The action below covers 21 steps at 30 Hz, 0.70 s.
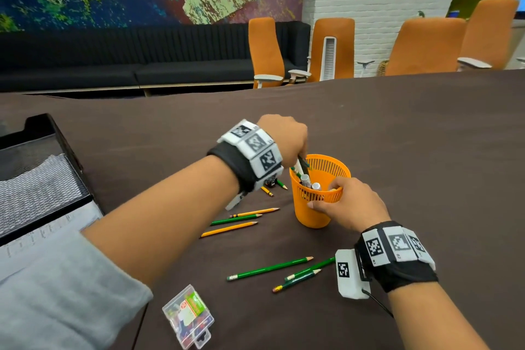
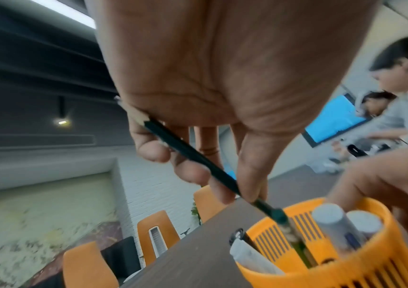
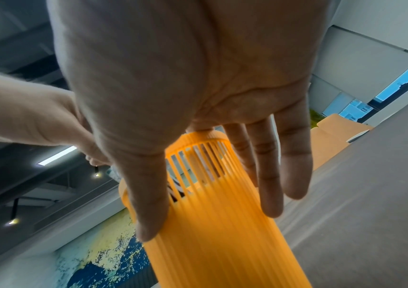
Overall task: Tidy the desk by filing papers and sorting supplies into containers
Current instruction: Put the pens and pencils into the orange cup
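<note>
An orange slotted pencil cup stands on the brown table with grey markers and pencils in it. My left hand hovers over the cup's left rim and pinches a dark green pencil between thumb and fingers. The pencil slants down, and its lower end is inside the cup. My right hand grips the cup at the rim, thumb on the near side and fingers round the right side. The cup's ribbed wall fills the right wrist view.
Loose yellow and green pencils lie left of the cup, with more green ones nearer me. A clear box of pins sits at the front edge. A black mesh paper tray stands at the left. Orange chairs line the far side.
</note>
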### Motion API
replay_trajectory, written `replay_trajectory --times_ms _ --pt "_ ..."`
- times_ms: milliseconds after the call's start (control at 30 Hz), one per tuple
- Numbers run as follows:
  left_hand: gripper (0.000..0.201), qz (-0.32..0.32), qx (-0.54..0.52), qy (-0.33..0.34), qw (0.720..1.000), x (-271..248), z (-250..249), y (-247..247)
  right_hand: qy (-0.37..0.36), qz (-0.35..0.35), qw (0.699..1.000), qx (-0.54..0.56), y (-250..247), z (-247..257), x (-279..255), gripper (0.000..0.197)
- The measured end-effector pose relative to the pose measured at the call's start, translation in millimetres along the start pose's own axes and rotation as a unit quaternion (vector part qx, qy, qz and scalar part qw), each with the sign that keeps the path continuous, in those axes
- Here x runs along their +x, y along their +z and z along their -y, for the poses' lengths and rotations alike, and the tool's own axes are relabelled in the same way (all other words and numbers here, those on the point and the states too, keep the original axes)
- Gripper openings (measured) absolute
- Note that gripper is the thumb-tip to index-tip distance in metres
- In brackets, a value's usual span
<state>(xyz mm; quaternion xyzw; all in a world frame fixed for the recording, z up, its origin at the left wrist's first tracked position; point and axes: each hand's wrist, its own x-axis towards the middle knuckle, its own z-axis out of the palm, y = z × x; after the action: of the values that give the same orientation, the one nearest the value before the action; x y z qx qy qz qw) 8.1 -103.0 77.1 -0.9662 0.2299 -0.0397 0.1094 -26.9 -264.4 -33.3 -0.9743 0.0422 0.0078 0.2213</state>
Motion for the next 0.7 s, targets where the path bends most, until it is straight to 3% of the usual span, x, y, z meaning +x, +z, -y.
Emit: replay_trajectory --times_ms 100,200,300,400,500,600,700 --pt "0.027 0.032 0.056 0.019 0.998 4 -12 4 0.001 0.001 1.000 0.001 -1 0 -1 0.055" --pt "0.031 0.024 0.050 0.013 0.998 4 -8 4 -0.001 0.003 1.000 0.003 -1 1 -1 0.056" --pt "0.042 0.015 -0.024 -0.020 0.999 1 8 4 -0.003 0.000 1.000 0.003 -1 1 -1 0.057" --pt "0.051 0.011 -0.167 -0.062 0.984 -7 30 5 -0.001 -0.001 1.000 0.004 -1 1 -2 0.057" --pt "0.036 -0.028 -0.278 -0.105 0.955 -18 51 13 0.002 -0.002 1.000 0.004 0 2 -2 0.056" --pt "0.012 -0.074 -0.320 -0.171 0.929 -28 66 39 0.001 -0.004 1.000 0.001 1 2 -2 0.054" --pt "0.013 0.048 -0.275 -0.198 0.940 -37 66 87 -0.002 -0.006 1.000 -0.001 1 3 -3 0.053"
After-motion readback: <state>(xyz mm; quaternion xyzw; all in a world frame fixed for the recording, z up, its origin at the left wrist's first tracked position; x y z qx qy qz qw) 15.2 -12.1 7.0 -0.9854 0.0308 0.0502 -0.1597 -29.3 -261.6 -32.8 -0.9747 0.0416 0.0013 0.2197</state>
